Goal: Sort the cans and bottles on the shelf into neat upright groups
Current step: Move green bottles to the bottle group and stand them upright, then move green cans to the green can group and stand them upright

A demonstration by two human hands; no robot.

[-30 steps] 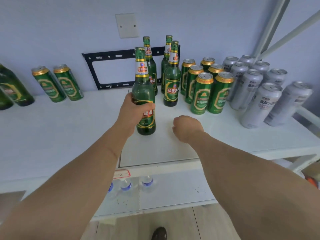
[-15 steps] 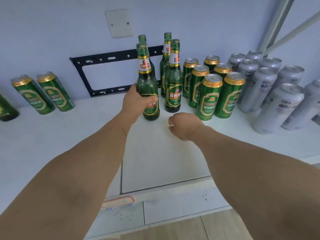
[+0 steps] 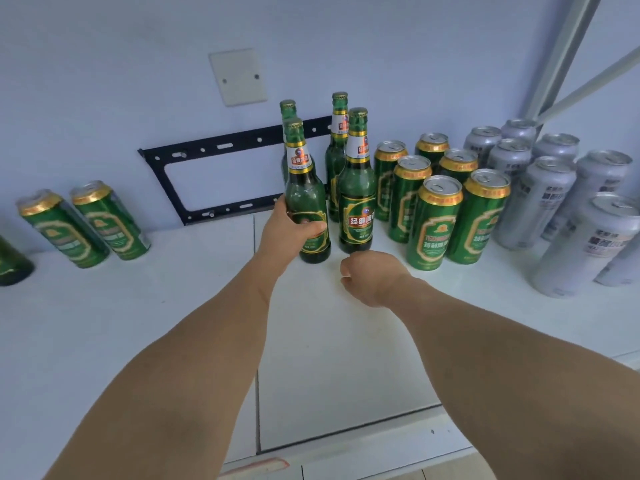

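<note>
My left hand [image 3: 285,233] grips a green beer bottle [image 3: 306,199] that stands upright on the white shelf [image 3: 138,323], beside three other upright green bottles [image 3: 356,188]. My right hand [image 3: 372,277] is a closed fist just in front of them, holding nothing. Right of the bottles stand several green cans [image 3: 433,223] in a tight group, then several silver cans [image 3: 540,202]. Two more green cans [image 3: 83,226] stand apart at the far left.
Part of a dark green bottle [image 3: 10,265] shows at the left edge. A black metal bracket [image 3: 194,188] leans on the wall behind the bottles. Slanted white shelf struts [image 3: 568,53] rise at the back right. The shelf's front edge runs below my forearms.
My left hand carried the bottle away from me and set it down next to the other bottles. The right fist stayed in front of them.
</note>
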